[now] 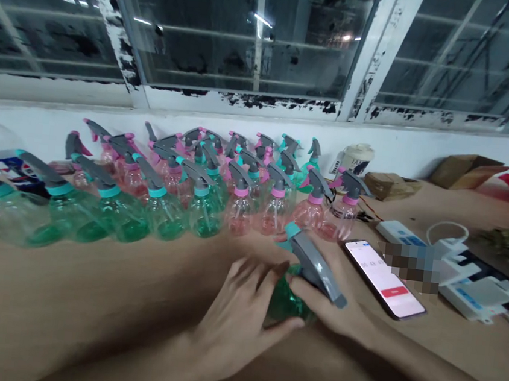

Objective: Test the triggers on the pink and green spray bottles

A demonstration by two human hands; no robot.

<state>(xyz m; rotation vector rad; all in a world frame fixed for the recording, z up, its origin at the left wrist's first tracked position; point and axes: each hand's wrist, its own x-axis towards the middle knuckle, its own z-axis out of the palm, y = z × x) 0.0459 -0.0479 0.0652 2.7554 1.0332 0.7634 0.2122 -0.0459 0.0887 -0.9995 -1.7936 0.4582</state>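
Tabletop [33,303] below windows [234,37] (seemingly grimy): left fingers [248,270] and right fingers [311,294] grip 1 green bottle [285,306].

Near row: five green sprayers [167,215] at left, four pink sprayers [276,208] at right. Nearer, one held sprayer [313,260]. One phone [384,280], one tub [357,156], two boxes [465,171]. Far sprayers [125,146] overlap, uncountable.

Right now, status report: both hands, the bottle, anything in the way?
Left hand and right hand gripping green spray bottle. Phone lying near right hand. Bottle rows standing just beyond.
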